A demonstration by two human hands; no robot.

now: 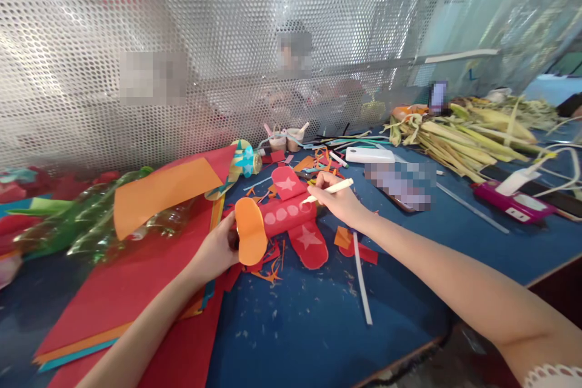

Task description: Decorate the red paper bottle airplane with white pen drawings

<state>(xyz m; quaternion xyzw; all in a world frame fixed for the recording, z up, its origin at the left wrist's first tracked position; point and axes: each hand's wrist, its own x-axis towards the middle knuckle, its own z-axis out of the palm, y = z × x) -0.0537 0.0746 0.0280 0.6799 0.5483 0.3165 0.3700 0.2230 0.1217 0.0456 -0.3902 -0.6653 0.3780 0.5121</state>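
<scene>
A red paper airplane (pixel 287 217) lies across my view, with pale circles along its body and a pale star on each wing. An orange rounded paper piece (pixel 251 231) stands at its left end. My left hand (pixel 224 239) is closed around that end, its fingertips partly hidden behind the orange piece. My right hand (pixel 339 199) pinches a pale marker (pixel 335 187), whose tip meets the airplane's body beside the row of circles. Orange and red paper scraps (pixel 273 270) lie under and around the airplane.
Stacked coloured paper sheets (pixel 136 291) and green plastic bottles (pixel 109 206) are at left. A blue and yellow paper craft (pixel 243 160) stands behind. Right of centre lie a phone (pixel 402 188), a white glue gun (pixel 370 155) and white glue sticks (pixel 362 285). Dried husks (pixel 464 139) and a purple power strip (pixel 513 201) are farther right.
</scene>
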